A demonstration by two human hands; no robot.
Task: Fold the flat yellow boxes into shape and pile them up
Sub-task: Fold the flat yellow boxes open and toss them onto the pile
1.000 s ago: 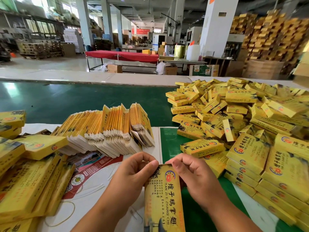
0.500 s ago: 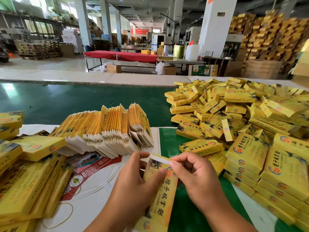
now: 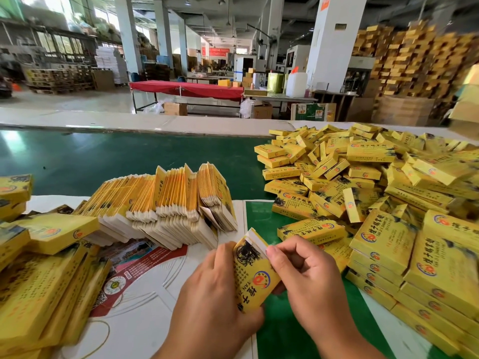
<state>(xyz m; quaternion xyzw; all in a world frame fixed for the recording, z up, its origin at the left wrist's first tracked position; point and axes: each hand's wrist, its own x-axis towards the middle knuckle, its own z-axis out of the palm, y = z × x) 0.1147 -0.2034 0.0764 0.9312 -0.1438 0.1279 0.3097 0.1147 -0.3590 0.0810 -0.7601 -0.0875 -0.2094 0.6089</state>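
Observation:
Low in the middle of the view I hold one yellow box (image 3: 255, 274) between both hands, its far end raised with a white flap showing. My left hand (image 3: 212, 294) grips its left side and bottom. My right hand (image 3: 308, 278) pinches the upper right edge near the flap with curled fingers. A fanned row of flat yellow boxes (image 3: 166, 203) stands on edge just beyond my hands. A big heap of folded yellow boxes (image 3: 363, 182) covers the right side of the table.
More folded yellow boxes (image 3: 46, 268) are stacked at the left. A printed white sheet (image 3: 145, 286) lies under my hands on the green table (image 3: 116, 161). A rubber band (image 3: 103, 332) lies at the lower left. Behind the table stretches a factory floor with a red-covered table (image 3: 186, 89).
The box went from lying flat and long between my hands to being opened up and tilted, its far end lifted. My right hand shifted onto the top flap edge, my left slid down its side.

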